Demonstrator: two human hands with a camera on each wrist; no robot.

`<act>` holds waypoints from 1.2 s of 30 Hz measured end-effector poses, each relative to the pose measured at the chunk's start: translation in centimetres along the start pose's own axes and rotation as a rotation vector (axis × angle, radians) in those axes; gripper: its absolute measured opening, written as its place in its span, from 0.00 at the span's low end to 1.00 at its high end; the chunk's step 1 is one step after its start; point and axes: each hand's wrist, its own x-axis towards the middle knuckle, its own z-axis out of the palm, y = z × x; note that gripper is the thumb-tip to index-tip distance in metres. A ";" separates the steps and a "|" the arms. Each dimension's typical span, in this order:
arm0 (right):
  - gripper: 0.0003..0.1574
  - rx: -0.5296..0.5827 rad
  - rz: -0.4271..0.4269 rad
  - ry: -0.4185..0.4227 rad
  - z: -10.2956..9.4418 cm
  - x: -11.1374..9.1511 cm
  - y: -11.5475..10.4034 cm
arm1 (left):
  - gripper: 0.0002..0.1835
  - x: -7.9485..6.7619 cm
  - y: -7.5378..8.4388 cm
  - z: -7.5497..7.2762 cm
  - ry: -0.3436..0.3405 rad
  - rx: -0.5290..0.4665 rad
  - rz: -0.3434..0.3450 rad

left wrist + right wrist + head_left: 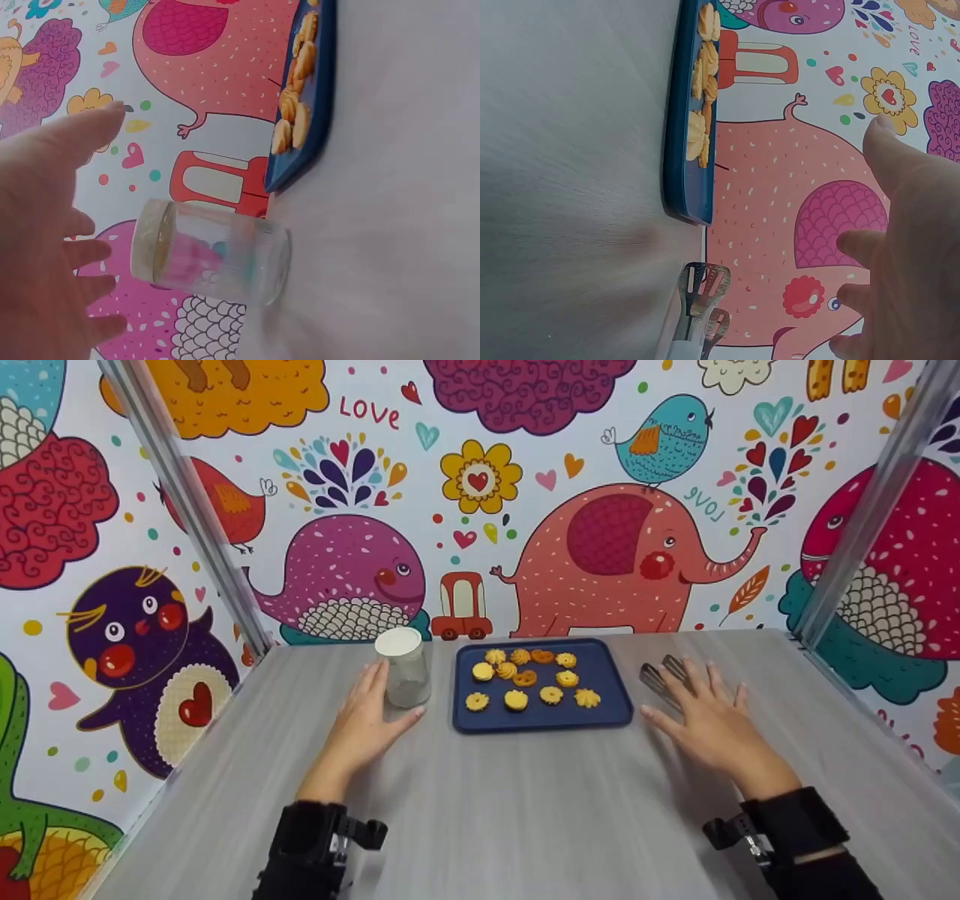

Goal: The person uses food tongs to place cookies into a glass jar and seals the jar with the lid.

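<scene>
A clear jar with a white lid (409, 679) stands upright on the table, left of the tray. My left hand (365, 720) is just beside it, thumb and fingers spread apart; the left wrist view shows the palm facing the lidded jar (217, 251) with nothing held. Metal tongs with slotted ends (660, 682) lie right of the tray. Above them hovers my right hand (712, 724), fingers spread, hiding their handle in the head view. Both slotted ends of the tongs (703, 289) show in the right wrist view, apart from the fingers.
A dark blue tray (540, 720) with several cookies (517, 700), some round, some flower-shaped or pretzel-shaped, sits between the hands on the grey table (540, 810). Printed walls (480, 412) with metal posts (862, 495) enclose the table at the back and sides.
</scene>
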 end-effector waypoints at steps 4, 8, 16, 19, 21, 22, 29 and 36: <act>0.57 0.006 0.003 0.006 -0.1 0.0 -0.1 | 0.58 2.2 -0.8 -0.8 0.063 -0.169 -0.038; 0.58 0.011 -0.005 0.002 -0.2 0.1 -0.2 | 0.62 3.8 -2.3 -1.0 0.127 -0.336 -0.164; 0.58 0.013 -0.008 0.008 -0.3 0.2 -0.4 | 0.72 5.3 -4.8 1.1 0.156 -0.553 -0.315; 0.57 0.017 -0.003 0.008 -0.3 0.0 -0.3 | 0.73 5.6 -5.5 2.0 0.152 -0.551 -0.326; 0.57 0.018 0.003 0.009 -0.4 -0.2 -0.1 | 0.74 5.7 -5.6 2.4 0.146 -0.548 -0.329; 0.57 0.015 0.006 0.011 -0.4 -0.2 0.0 | 0.74 5.8 -5.6 2.7 0.142 -0.551 -0.331; 0.59 0.000 0.032 0.011 -0.5 -0.2 0.4 | 0.74 6.9 -5.2 4.2 0.110 -0.598 -0.343; 0.58 0.007 0.016 0.013 -0.4 0.0 0.0 | 0.74 8.0 -4.7 4.4 0.123 -0.571 -0.342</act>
